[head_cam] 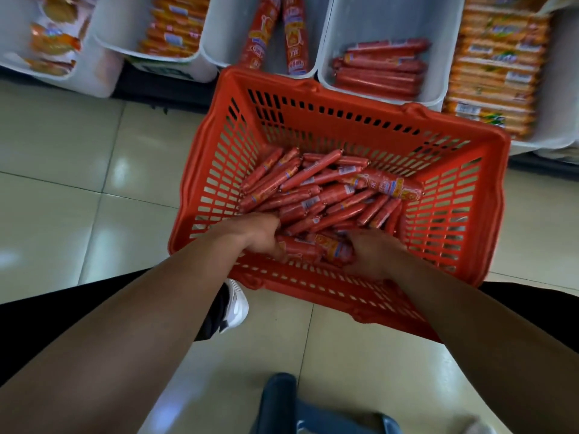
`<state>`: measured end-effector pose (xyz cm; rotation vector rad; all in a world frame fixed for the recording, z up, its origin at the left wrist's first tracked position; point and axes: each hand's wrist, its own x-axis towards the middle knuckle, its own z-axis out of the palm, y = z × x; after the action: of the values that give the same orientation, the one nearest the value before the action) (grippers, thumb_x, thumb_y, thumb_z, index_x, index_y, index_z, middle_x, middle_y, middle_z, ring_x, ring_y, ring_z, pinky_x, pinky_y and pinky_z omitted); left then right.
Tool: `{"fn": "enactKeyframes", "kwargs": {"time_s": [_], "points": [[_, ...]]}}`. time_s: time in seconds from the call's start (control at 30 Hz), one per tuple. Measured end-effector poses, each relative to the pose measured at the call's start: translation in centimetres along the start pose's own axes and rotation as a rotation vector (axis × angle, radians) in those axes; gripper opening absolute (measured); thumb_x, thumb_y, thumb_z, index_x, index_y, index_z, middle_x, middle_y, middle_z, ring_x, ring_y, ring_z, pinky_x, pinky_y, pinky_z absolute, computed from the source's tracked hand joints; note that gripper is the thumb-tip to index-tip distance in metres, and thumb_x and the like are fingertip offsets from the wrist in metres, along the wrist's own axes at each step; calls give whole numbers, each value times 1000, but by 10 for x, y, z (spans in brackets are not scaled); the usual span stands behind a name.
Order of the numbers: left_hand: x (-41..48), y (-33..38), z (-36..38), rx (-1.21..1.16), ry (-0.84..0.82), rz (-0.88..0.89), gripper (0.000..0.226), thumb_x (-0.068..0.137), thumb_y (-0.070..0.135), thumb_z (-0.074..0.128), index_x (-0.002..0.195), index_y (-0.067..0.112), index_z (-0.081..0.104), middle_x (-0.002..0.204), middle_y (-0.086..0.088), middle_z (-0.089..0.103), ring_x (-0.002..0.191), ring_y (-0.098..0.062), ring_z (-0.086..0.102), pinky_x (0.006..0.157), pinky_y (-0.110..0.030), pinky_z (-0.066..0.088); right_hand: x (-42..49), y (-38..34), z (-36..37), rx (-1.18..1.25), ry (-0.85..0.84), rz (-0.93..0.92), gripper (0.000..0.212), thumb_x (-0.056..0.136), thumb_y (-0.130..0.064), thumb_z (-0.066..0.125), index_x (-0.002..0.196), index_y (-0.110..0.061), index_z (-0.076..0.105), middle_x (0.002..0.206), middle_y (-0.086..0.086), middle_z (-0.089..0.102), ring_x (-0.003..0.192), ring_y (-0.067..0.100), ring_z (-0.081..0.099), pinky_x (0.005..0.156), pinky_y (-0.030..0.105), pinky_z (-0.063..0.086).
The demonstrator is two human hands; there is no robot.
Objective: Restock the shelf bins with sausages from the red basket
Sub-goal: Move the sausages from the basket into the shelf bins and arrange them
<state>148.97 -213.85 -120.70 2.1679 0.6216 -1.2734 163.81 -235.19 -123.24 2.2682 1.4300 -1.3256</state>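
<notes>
Now your left hand [257, 236] is down in the red basket [488, 195], fingers curled around a fat sausage [300, 247] by the near wall. Your right hand [372, 255] clamps that sausage's other end. The loose sausages [316, 189] fill the basket floor, and past the far rim a white bin [329, 42] holds a few red ones.

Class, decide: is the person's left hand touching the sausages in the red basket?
Touching. The head view shows the left hand inside the red basket, its fingers curled against the sausages nearest the person.
</notes>
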Motion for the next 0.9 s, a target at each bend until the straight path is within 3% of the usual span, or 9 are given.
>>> {"fn": "enactKeyframes", "kwargs": {"time_s": [0.07, 0.13, 0.2, 0.27, 0.43, 0.57, 0.7, 0.9], "points": [[-10, -7, -5, 17, 0, -21, 45, 69, 61, 74, 95, 27, 60, 100, 2, 62, 89, -19, 61, 67, -31, 43, -1, -2, 0, 11, -44, -34, 87, 74, -70, 58, 150, -33, 38, 153, 0, 43, 136, 26, 44, 110, 34, 38], [-21, -15, -13, 9, 32, -39, 43, 72, 60, 70, 100, 28, 61, 100, 1, 63, 90, -20, 61, 70, -32, 46, -10, -6, -8, 57, -124, 17, 75, 84, -57, 62, 149, -23, 42, 149, 8, 48, 130, 25, 50, 101, 26, 41], [-34, -19, -25, -9, 73, -58, 48, 73, 56, 71, 108, 26, 59, 106, -1, 62, 94, -22, 60, 79, -33, 49, -20, -6, -18, 111, -165, 57, 61, 88, -43, 67, 140, -16, 49, 137, 7, 58, 111, 18, 58, 82, 20, 37], [-47, -21, -42, -18, 128, -52, 47, 73, 51, 73, 109, 26, 57, 106, 0, 61, 94, -21, 59, 77, -31, 47, -30, -5, -36, 136, -134, 75, 57, 86, -40, 70, 133, -15, 52, 129, 6, 61, 99, 15, 55, 76, 22, 37], [-98, -19, -99, -70, 260, 25, 32, 71, 45, 76, 94, 31, 57, 93, 3, 65, 80, -16, 61, 65, -26, 42, -60, -18, -108, 143, 107, 50, 62, 80, -46, 72, 130, -17, 50, 116, 2, 63, 99, 24, 60, 80, 31, 46], [-141, -17, -142, -138, 433, 55, 35, 75, 40, 77, 105, 27, 63, 88, 6, 64, 77, -12, 61, 62, -26, 43, -82, -29, -157, 271, 347, 36, 59, 80, -54, 72, 125, -23, 51, 108, 1, 65, 95, 23, 63, 79, 34, 47], [-151, -21, -175, -269, 545, 74, 41, 77, 44, 77, 110, 25, 63, 96, 2, 68, 84, -14, 65, 71, -28, 50, -85, -37, -178, 428, 503, 54, 50, 79, -53, 72, 117, -28, 52, 98, -3, 68, 84, 18, 64, 76, 36, 50], [-96, -28, -224, -387, 702, 17, 53, 77, 42, 79, 119, 16, 61, 108, -4, 66, 93, -22, 62, 72, -31, 46, -48, -49, -188, 628, 643, 113, 59, 82, -43, 73, 132, -23, 50, 96, -5, 65, 81, 14, 62, 68, 30, 44]]}}
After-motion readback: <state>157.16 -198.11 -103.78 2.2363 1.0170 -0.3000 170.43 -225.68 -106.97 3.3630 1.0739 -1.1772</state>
